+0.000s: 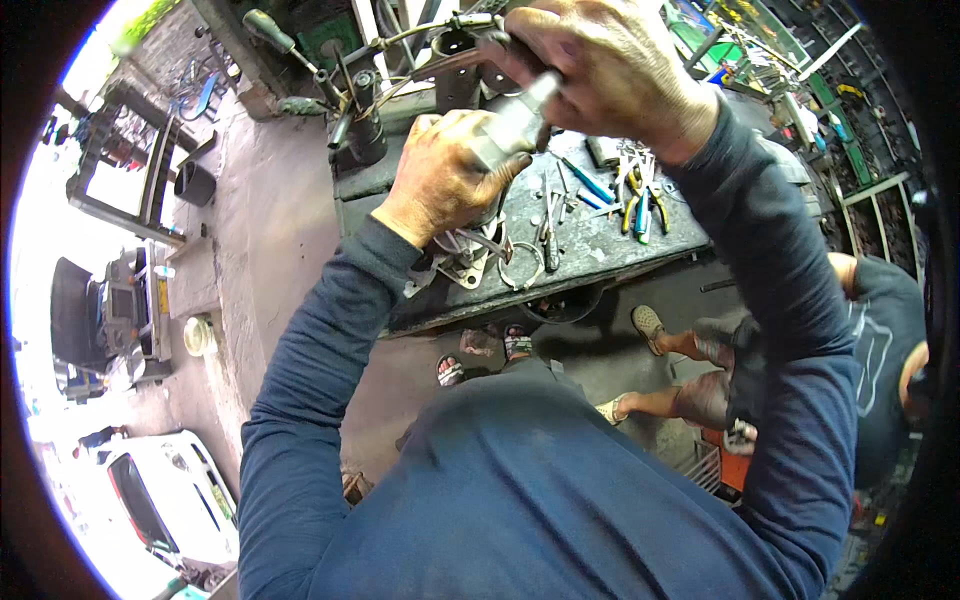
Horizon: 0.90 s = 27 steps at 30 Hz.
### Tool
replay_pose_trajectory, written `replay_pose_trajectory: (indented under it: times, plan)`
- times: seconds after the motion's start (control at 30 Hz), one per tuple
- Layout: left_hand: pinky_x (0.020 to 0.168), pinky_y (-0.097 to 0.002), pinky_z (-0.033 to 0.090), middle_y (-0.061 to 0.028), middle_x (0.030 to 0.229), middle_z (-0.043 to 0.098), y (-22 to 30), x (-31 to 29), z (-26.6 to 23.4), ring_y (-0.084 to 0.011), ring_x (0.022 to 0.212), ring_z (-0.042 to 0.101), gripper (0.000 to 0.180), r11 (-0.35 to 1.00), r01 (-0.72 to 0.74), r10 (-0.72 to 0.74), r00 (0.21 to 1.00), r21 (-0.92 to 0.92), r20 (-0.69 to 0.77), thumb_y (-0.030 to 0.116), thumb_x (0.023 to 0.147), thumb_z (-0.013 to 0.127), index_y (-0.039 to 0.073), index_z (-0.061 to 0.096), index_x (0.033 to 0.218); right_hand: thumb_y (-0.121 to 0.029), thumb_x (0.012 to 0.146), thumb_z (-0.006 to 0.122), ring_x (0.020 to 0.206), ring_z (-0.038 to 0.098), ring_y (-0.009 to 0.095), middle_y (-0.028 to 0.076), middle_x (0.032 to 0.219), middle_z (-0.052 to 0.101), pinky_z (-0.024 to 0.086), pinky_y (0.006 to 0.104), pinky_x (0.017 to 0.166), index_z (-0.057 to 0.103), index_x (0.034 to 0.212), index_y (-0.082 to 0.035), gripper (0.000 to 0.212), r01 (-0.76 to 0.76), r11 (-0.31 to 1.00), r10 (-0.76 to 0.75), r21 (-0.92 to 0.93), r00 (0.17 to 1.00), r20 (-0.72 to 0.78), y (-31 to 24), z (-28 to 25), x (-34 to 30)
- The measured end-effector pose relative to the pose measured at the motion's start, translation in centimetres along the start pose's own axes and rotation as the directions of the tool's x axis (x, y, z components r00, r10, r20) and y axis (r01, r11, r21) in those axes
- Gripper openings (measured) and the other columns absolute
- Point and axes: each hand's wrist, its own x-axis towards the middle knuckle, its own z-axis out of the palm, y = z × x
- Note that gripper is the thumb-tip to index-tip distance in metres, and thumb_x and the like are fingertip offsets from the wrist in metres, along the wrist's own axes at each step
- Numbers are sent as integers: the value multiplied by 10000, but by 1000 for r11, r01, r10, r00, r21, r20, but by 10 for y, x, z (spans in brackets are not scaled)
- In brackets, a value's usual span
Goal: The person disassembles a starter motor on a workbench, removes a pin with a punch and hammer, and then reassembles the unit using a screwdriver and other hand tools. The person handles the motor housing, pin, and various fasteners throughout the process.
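The gray bench top (595, 242) is worn and marked, with tools all over it. The room is a workshop with a bare gray floor (270, 200) and full shelves (880, 205) on the right. On the left, in bright light, are one white car (180, 500) and one black bucket (195, 183).

There is one silver metal part (500, 135), held up over the bench by two hands. The left hand (445, 170) has its fingers wrapped round the part. The right hand (600, 75) is at the top end, its fingers curled in — it is blurry there, so I cannot tell just what they pinch.

On the bench lie at least two pliers (630, 210) and one thin ring (520, 267). One other person (880, 330) is low down on the right, with two light shoes (648, 325).
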Motion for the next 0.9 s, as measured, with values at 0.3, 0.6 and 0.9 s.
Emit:
replay_pose_trajectory:
  times: [0.3, 0.6, 0.9]
  plan:
    - [927, -417, 473, -56, 1072, 733, 20, 10, -19, -268, 1026, 693, 602, 1000, -1, 1, 1000, -20, -28, 446, 716, 926, 129, 685, 1168, -139, 969, 685, 621, 610, 308, 79, 662, 612, 467, 427, 696, 643, 795, -97, 185, 143, 911, -69, 387, 978, -199, 45, 21, 0]
    - [986, -431, 478, -30, 1191, 749, 21, 8, -20, -267, 1147, 676, 322, 999, 44, -43, 998, -28, 39, 404, 842, 838, 166, 796, 1055, -209, 972, 663, 653, 579, 280, 56, 676, 565, 432, 433, 708, 644, 790, -115, 205, 348, 814, -317, 465, 937, -147, 48, 32, 2]
    - [1002, -445, 485, -131, 1256, 697, 24, 10, -23, -322, 1184, 647, 571, 992, 87, -100, 984, 93, 149, 479, 763, 845, 164, 740, 1228, -370, 749, 866, 827, 572, 298, 63, 833, 546, 462, 443, 788, 635, 839, -87, 376, 285, 918, -334, 277, 930, 150, 45, 24, 11]
